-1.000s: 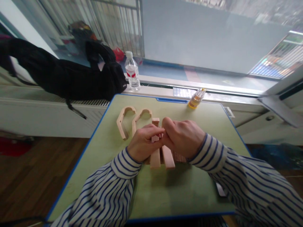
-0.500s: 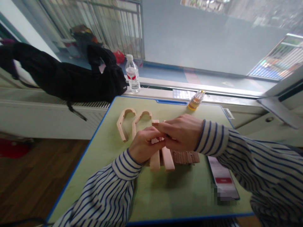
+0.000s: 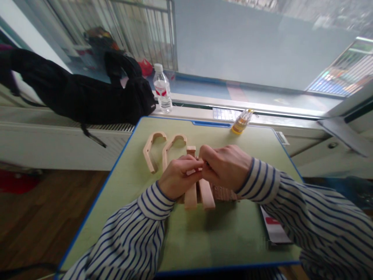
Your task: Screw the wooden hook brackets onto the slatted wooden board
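Both hands meet over a pair of long wooden bars (image 3: pixel 199 194) lying side by side on the green table (image 3: pixel 221 233). My left hand (image 3: pixel 178 177) is closed around the left bar from above. My right hand (image 3: pixel 224 167) is curled, its fingertips pinched against the left hand's fingers at the bars' upper part; what it pinches is hidden. A short wooden block end (image 3: pixel 191 149) sticks out just beyond the fingers. A bundle of small wooden rods (image 3: pixel 224 193) lies under my right wrist.
Two curved wooden pieces (image 3: pixel 150 149) (image 3: pixel 171 146) lie at the table's far left. A small amber bottle (image 3: pixel 241 121) stands at the far edge, a water bottle (image 3: pixel 162 89) and black bag (image 3: pixel 75 95) on the sill. A phone (image 3: pixel 275 229) lies under my right sleeve.
My right hand dropped back lower and closer over the bars after lifting slightly. My right forearm swung back over the phone. The left hand stayed on the bar.
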A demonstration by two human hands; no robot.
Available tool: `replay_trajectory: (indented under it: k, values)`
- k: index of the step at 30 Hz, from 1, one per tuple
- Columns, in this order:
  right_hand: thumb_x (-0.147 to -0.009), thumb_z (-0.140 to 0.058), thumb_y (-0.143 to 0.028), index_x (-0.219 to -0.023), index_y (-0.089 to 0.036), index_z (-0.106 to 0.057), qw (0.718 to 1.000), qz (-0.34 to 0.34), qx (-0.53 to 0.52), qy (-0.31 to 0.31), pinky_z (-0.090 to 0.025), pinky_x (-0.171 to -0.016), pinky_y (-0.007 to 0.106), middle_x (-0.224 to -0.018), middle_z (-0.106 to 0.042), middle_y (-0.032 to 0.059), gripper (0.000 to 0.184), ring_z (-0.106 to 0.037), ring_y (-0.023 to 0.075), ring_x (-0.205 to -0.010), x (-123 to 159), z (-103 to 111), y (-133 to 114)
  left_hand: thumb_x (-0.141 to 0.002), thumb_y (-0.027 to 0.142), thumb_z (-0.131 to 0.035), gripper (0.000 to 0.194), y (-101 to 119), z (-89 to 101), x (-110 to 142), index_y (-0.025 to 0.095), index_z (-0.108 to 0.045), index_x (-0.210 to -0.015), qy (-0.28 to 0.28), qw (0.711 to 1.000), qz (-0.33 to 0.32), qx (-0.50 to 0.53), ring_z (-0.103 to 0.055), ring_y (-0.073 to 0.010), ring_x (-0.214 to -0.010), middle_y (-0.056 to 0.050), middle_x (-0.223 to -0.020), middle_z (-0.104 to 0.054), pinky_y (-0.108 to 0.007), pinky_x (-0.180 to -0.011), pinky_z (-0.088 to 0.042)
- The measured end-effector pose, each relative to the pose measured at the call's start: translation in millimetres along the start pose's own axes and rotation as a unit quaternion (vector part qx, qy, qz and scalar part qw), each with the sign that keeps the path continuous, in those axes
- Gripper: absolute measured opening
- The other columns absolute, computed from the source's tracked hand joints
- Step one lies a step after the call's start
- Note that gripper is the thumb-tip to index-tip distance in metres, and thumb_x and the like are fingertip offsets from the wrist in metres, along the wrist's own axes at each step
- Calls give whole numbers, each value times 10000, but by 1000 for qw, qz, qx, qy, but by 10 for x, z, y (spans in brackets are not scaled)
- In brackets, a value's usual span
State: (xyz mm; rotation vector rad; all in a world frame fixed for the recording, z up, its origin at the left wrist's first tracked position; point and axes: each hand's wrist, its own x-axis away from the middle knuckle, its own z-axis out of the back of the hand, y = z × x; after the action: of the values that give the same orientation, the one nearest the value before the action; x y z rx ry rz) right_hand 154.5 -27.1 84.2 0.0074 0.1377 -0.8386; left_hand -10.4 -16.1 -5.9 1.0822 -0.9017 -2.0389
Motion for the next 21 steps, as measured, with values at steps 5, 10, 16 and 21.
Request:
replay_trajectory:
  k: [5, 10, 16, 21]
  values:
    - [-843, -347, -312, -905, -152, -498, 999, -47, -11, 22, -178, -468, 267, -602, -533, -3, 228, -378, 100, -485, 49, -35, -67, -820, 264, -592, 162, 23, 3, -8, 159, -710, -855, -20, 1000, 0, 10, -608, -178, -816, -85, -860, -665, -300, -763, -504]
    - [-840, -346, -334, -875, -170, -491, 995, -97, -11, 7, -170, -468, 271, -619, -556, 4, 221, -360, 97, -460, 48, -30, -139, -825, 259, -587, 159, 36, 22, -9, 155, -706, -844, -20, 1000, -18, 1, -595, -159, -769, -67, -802, -649, -278, -708, -502]
    - [-853, -353, -383, -912, -172, -498, 995, -101, 2, -23, -164, -461, 257, -611, -576, 14, 263, -366, 96, -454, 16, 62, -119, -766, 243, -665, 198, 22, 27, 10, 169, -696, -947, 24, 999, -21, -20, -595, -145, -760, -55, -829, -639, -256, -691, -501]
    - [-854, -404, -443, -972, -185, -506, 996, 24, -29, -85, -180, -469, 235, -688, -599, 2, 302, -396, 85, -486, -14, 208, 78, -769, 259, -671, 188, -6, -2, 2, 152, -702, -921, 23, 1000, -14, -5, -603, -142, -735, -70, -825, -653, -252, -658, -502]
